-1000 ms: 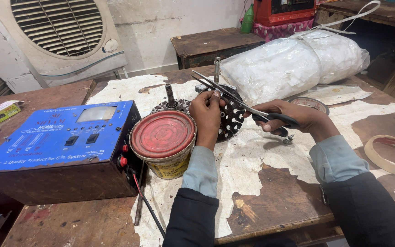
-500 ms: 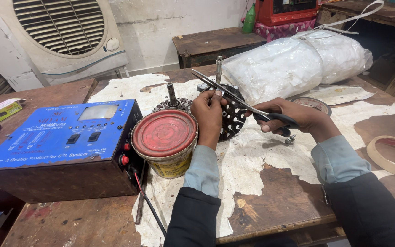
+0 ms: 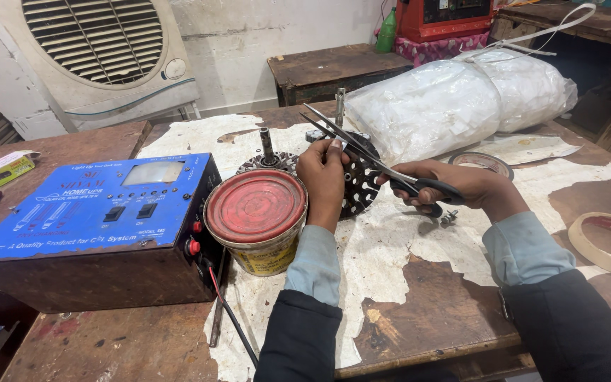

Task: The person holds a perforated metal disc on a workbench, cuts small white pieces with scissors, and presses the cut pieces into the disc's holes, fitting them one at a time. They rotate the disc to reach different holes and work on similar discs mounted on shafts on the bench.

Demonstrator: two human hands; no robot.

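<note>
- Your right hand [image 3: 454, 192] is clenched around the black handles of a pair of scissors [image 3: 376, 161], whose open blades point up and to the left, across the top of the motor part.
- Your left hand [image 3: 323, 177] is grasping the black perforated motor disc [image 3: 358, 187] at its upper edge, fingertips pinched just beside the scissor blades; what they pinch is too small to tell.
- The disc stands tilted on the tabletop [image 3: 419, 311], near its middle, with a metal shaft [image 3: 339, 106] rising behind it.
- A second wound motor part with its own short shaft [image 3: 269, 152] sits just left of your left hand.
- A yellow tin with a red lid [image 3: 256, 212] stands touching your left wrist, between it and the blue-topped electrical box [image 3: 97, 219].
- A black cable [image 3: 231, 318] runs from the box toward you.
- A small screw [image 3: 450, 216] lies just below your right hand.
- A white plastic bundle [image 3: 461, 99] lies behind the scissors, and a roll of tape [image 3: 606, 244] rests well apart at the right edge.
</note>
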